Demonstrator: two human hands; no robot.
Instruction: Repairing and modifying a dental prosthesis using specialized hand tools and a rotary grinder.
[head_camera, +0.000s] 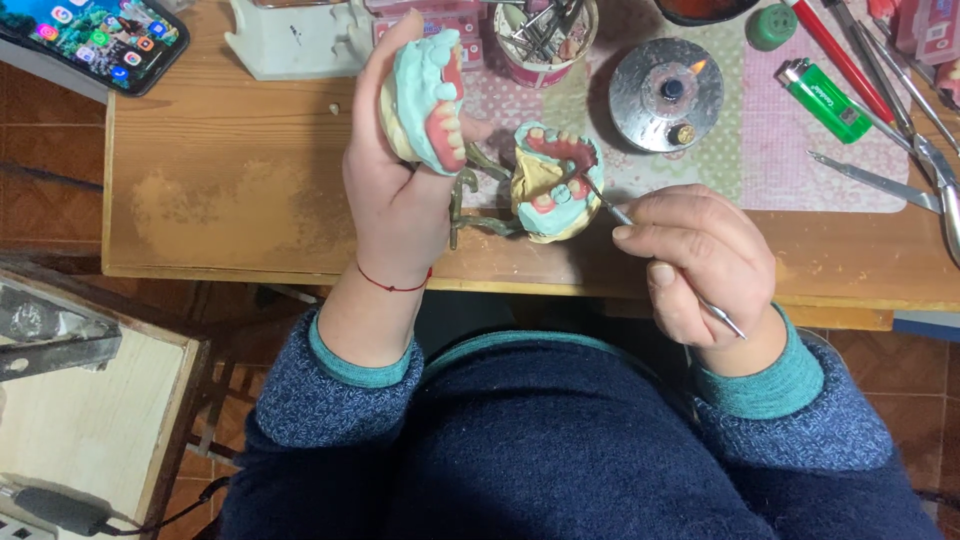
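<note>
- The right hand (700, 265) grips a thin metal instrument (660, 255) like a pen; its tip touches the red wax of the lower dental model (552, 185), which lies on the table at 12 o'clock from the body. If the hand pushes too hard, I think the tip may slip and scratch the wax or push a tooth out of place.
- The left hand (395, 190), at 11 o'clock, is closed around the upper dental model (428, 95) and lifts it open on the hinged metal frame (470, 195). A weaker grasp could let it fall on the lower one.
- At 1 o'clock, farther away, the small burner (667, 92) has a flame. A sleeve reaching over it, or the green lighter (825, 100) beside it, could be a danger.
</note>
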